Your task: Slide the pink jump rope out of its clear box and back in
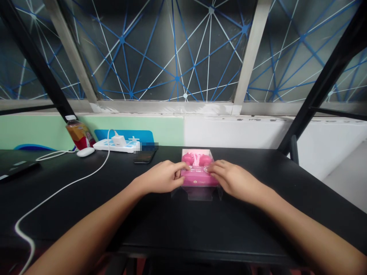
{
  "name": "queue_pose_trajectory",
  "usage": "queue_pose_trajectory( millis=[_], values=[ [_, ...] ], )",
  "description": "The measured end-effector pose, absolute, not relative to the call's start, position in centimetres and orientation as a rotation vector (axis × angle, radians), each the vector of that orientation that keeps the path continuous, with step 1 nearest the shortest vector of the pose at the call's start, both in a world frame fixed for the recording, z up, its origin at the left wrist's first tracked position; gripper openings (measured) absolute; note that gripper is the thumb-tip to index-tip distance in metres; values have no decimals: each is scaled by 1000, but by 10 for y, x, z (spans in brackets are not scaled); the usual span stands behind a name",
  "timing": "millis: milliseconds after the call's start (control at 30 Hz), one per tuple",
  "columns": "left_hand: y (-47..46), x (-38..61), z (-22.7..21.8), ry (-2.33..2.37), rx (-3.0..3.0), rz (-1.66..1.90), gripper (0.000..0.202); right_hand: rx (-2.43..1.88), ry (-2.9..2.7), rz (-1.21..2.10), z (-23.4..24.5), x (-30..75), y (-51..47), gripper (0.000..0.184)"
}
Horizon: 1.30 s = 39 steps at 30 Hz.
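Pink box (197, 172), glossy card w/ clear plastic shell, two rounded pink shapes inside, sits on black table (258, 229) at 12 o'clock, between hands. L hand (160, 177): fingers curled, index tip on box's left edge. R hand (235, 181): fingers draped over right edge. Can't tell if either grips. Clear flap (197, 194) lies at 6 o'clock of box. Phone (145, 156) just beside box, at 10. Further at 10: power strip (114, 146), mouse (85, 152), bottle (78, 133). White cable (65, 187) curves along left side. Table's front edge at 6.

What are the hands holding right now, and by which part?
The left hand and right hand appear to hold a pink box by its two opposite sides, with their fingers on its edges.
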State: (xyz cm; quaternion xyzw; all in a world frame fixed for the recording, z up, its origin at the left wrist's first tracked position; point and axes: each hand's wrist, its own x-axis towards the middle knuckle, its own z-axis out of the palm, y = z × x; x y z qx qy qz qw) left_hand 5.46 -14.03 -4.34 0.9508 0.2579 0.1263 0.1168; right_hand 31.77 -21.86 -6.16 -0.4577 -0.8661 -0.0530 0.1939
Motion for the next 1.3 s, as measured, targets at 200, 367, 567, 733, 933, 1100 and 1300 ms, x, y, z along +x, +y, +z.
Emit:
queue_pose_trajectory(
  millis=[200,367,567,733,933,1100,1300],
  values=[
    [-141,59,-45,798,2762,381,23,-1329,-2457,-287,-66,318,-219,30],
    [-139,60,-47,811,2746,377,24,-1334,-2409,-142,-63,320,-221,26],
    [-139,60,-45,815,2731,384,25,-1319,-2451,18,-60,321,-226,45],
    [-136,60,-48,861,2744,407,27,-1244,-2506,-160,-60,313,-231,64],
    [-127,58,-55,991,2734,496,24,-1041,-2693,-60,-55,292,-240,23],
    [-123,60,-58,1098,2715,587,25,-969,-2872,-13,-57,278,-247,23],
    [-116,70,-57,1183,2615,662,26,-820,-2835,324,-42,278,-267,21]
  ],
)
